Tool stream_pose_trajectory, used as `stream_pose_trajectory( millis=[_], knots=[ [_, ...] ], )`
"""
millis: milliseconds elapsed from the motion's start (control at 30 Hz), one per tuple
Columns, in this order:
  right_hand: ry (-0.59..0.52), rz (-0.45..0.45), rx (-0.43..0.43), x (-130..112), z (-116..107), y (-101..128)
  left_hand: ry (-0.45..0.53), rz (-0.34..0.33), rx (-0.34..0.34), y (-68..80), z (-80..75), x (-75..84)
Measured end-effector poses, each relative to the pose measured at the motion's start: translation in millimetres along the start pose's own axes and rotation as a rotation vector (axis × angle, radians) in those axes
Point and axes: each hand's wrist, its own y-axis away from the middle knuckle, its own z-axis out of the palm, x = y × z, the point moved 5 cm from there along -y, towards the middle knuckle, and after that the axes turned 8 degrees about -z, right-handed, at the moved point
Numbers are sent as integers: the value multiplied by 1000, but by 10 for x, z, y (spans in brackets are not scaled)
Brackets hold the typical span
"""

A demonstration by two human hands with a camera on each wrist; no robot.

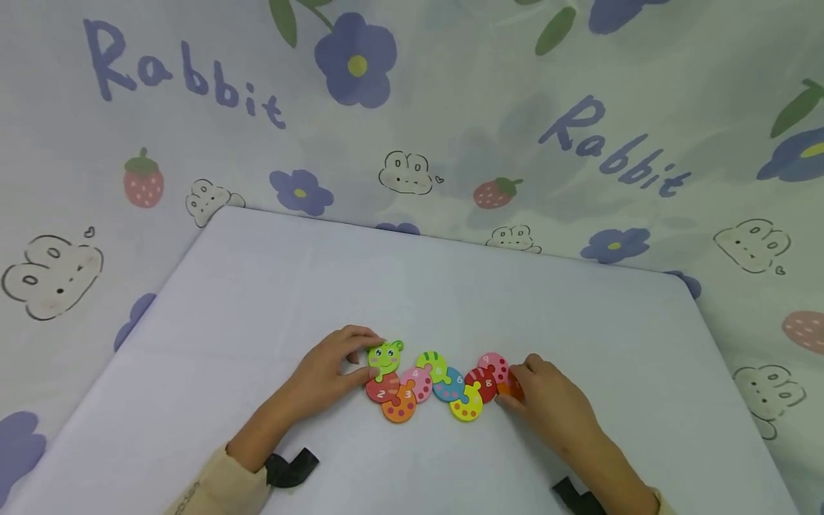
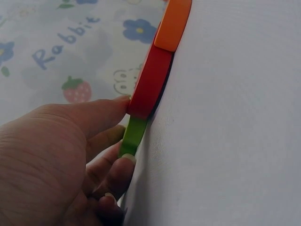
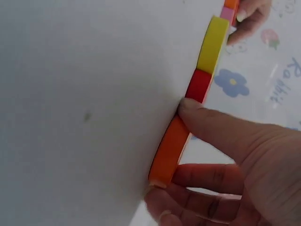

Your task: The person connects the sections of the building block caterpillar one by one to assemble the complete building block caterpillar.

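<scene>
On the white table lies a caterpillar number puzzle [image 1: 432, 368], its round pieces interlocked in a zigzag row. At its left end, my left hand [image 1: 331, 373] holds the green smiling head piece [image 1: 385, 353] between thumb and fingers. The left wrist view shows the thumb tip against the edge of the red piece [image 2: 150, 82] beside the green one [image 2: 134, 134]. My right hand [image 1: 555, 400] grips the orange end piece [image 1: 511, 387], partly covering it. In the right wrist view, the thumb sits where that orange piece [image 3: 168, 151] meets a red one [image 3: 199, 84].
The white tabletop [image 1: 270, 286] reaches back to a patterned cloth [image 1: 444, 93] with rabbits, flowers and strawberries. Black straps [image 1: 292, 468] show at both wrists, near the table's surface.
</scene>
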Motion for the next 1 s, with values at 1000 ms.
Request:
stream_pose_trajectory(
  millis=[1000],
  knots=[
    [-93, 196, -49, 595, 74, -22, 31, 22, 40, -31, 49, -103]
  ],
)
